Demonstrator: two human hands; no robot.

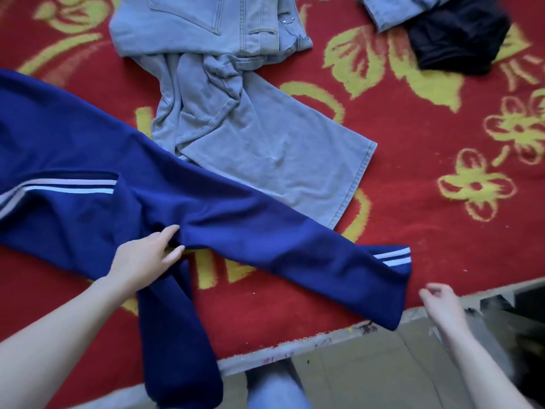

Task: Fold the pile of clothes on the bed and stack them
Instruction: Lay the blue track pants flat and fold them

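Dark blue track pants (230,231) with white side stripes lie spread across the bed, one leg running right to the bed's edge, the other hanging over the near edge. My left hand (144,255) rests on the crotch of the pants, its fingers pinching the fabric there. Off the bed's edge, just right of the striped cuff, my right hand (439,302) hovers loosely curled and holds nothing. Light blue jeans (236,119) lie crumpled behind the track pants, partly under them.
The bed carries a red blanket (413,184) with yellow flowers. A dark navy garment (457,39) and another pale denim piece (392,10) lie at the far right. The bed's edge (295,349) runs along the bottom, with floor and my knee below.
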